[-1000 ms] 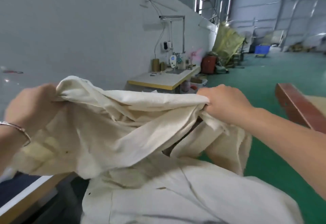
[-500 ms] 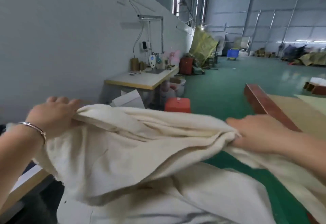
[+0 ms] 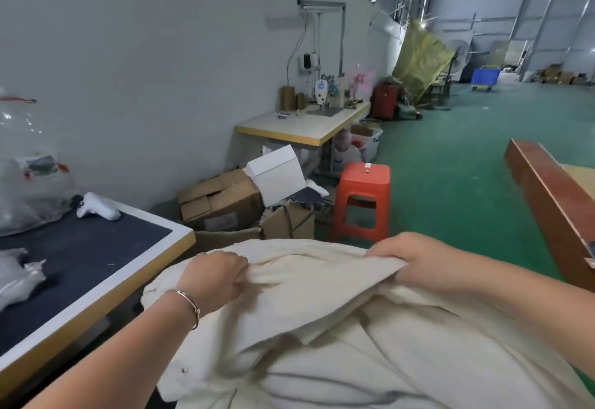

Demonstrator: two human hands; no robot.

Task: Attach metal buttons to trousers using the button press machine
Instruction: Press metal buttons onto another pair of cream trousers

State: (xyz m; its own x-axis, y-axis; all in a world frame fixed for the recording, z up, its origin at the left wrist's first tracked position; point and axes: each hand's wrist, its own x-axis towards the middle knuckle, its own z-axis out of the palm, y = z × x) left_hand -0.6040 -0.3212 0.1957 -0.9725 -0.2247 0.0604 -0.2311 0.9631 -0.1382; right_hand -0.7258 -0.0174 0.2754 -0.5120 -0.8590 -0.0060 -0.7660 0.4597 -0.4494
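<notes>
Gripping cream trousers (image 3: 309, 292); no legible writing.

Left hand (image 3: 214, 278) and right hand (image 3: 415, 263) gripping cream trousers (image 3: 315, 296), apparently folded, red stool (image 3: 362, 200) beyond

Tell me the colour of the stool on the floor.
Orange-red plastic stool, seen clearest in the head view.
</notes>
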